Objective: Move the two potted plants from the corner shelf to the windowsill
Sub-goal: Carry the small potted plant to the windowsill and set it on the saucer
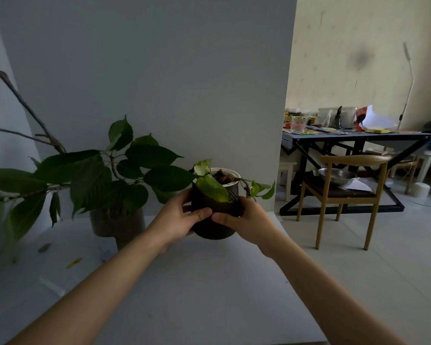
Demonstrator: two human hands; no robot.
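Both hands are wrapping around a small dark pot with a dimpled, textured wall and a white inner rim point(215, 215), the left hand point(177, 220) pressing its left side and the right hand point(246, 221) pressing its right side. The two thumbs are lying across the near face of the pot, their tips almost meeting, while the other fingers are curling behind it out of sight. The pot is sitting upright between the palms; whether its base is touching the pale grey flat surface point(184, 282) beneath or hanging just above it cannot be told. Pale yellow-green leaves are spilling over the rim just above the thumbs, and a thin vine with small green leaves point(259, 189) is trailing out past the right hand.

To the left of the grip, just beyond the left hand's knuckles, a large-leaved dark green plant in a clear glass-like container of brownish soil point(117, 220) is standing on the same surface, its leaves reaching close to the held pot. Well beyond the right hand, a light wooden chair point(346, 195) is carrying a metal bowl point(337, 176).
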